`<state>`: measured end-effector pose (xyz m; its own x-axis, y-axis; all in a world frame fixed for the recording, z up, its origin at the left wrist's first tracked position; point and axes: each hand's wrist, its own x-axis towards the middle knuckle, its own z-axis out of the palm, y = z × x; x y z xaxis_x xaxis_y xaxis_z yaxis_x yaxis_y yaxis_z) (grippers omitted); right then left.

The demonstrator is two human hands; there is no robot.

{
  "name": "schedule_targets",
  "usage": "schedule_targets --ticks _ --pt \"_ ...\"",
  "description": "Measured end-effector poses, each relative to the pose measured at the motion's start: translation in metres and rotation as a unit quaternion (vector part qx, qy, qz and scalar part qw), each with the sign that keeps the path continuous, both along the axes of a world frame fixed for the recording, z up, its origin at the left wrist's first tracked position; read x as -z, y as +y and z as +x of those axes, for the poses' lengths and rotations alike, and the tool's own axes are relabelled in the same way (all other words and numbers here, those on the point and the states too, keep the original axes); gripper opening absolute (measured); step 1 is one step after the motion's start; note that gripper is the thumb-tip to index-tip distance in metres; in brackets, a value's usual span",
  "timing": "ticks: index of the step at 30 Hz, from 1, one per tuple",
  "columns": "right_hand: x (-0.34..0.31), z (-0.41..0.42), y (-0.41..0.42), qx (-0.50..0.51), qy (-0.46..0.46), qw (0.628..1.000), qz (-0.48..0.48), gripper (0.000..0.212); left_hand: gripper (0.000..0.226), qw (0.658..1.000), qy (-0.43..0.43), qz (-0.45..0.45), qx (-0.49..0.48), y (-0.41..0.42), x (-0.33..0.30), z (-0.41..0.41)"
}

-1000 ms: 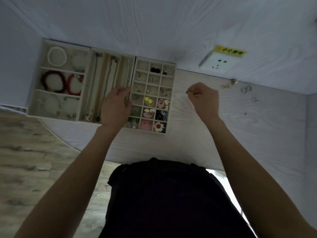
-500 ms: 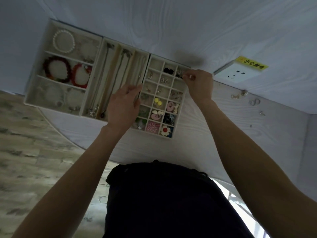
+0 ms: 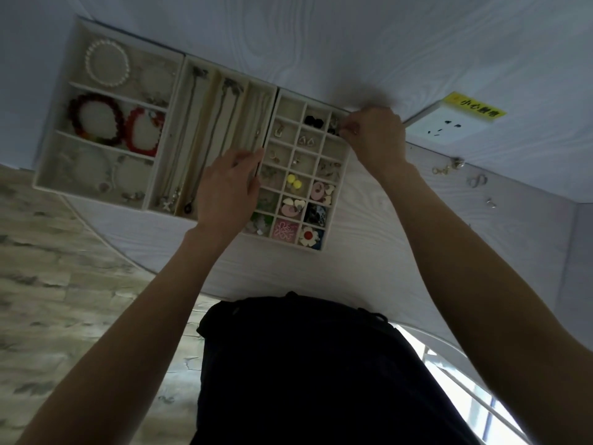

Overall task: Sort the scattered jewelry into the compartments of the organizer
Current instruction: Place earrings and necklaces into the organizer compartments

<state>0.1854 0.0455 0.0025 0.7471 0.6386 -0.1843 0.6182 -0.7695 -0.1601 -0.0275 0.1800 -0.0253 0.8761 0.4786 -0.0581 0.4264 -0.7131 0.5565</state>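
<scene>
Right hand (image 3: 373, 136), fingertips pinching a small earring (image 3: 346, 128), reaches the organizer (image 3: 301, 247) cell at 1 o'clock. Left hand (image 3: 227, 191), fingers relaxed and straight, rests on its 9 o'clock edge.

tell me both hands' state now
left hand: open, resting on the organizer
right hand: fingers pinched at the top right compartment, item too small to tell

The only writing I can see is on a yellow rectangular sticker (image 3: 475, 109) fixed along the far edge of the white plastic wall socket (image 3: 447, 124), to the right of my right hand (image 3: 373, 136). It carries black Chinese characters that read roughly "小心触电"; the last two are blurred, so I am not certain of them.
</scene>
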Motion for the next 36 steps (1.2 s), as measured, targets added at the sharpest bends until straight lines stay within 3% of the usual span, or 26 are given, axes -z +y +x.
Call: schedule_targets --ticks 5,13,24,28,32,36 --pt "0.002 0.001 0.002 -0.02 -0.006 1.0 -0.019 0.025 0.043 1.0 0.001 -0.005 -0.006 0.0 0.001 0.0" --pt "0.001 -0.007 -0.001 0.111 0.07 0.988 0.08 0.019 0.042 1.0 0.0 0.0 -0.006 -0.001 0.001 0.0" --pt "0.005 0.0 0.002 0.048 0.036 0.998 0.016 0.021 0.042 1.0 0.007 -0.003 -0.005 0.0 0.0 0.0" --pt "-0.004 -0.005 -0.007 0.095 0.051 0.99 0.085 0.022 0.043 1.0 0.009 0.003 -0.003 0.0 0.0 0.0" --pt "-0.01 -0.029 -0.054 0.172 -0.004 0.969 0.178 0.023 0.043 1.0 0.023 0.01 0.004 -0.002 -0.002 0.001" --pt "0.006 -0.036 -0.123 0.26 -0.028 0.95 0.172 0.021 0.041 0.999 0.037 0.035 0.008 -0.002 -0.006 0.004"
